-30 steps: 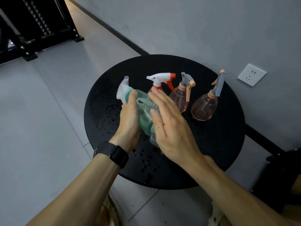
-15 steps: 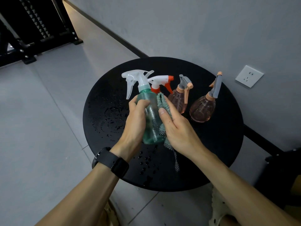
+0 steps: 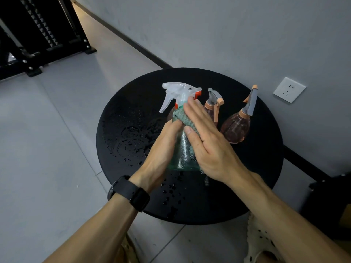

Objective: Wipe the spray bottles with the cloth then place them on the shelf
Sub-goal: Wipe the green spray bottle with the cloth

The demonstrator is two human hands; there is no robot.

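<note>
My left hand (image 3: 161,149) grips a clear green spray bottle (image 3: 182,152) with a white trigger head, upright over the round black table (image 3: 133,103). My right hand (image 3: 207,141) presses a green cloth (image 3: 180,118) flat against the bottle's shoulder and right side. Behind it stands a bottle with a white and orange trigger (image 3: 197,92), mostly hidden. Two pink round bottles stand to the right: one (image 3: 214,105) partly behind my right hand, one (image 3: 236,128) in full view with a grey and orange sprayer.
Water drops (image 3: 131,145) lie on the table's left and front. A black metal shelf frame (image 3: 38,31) stands on the floor at the far left. The grey wall with a white socket (image 3: 289,89) is right behind the table. A dark object (image 3: 330,198) sits at the right.
My right hand has slid the cloth up from the bottle's side to its shoulder, with the fingers now stretched flat. The bottle stays upright in my left hand.
</note>
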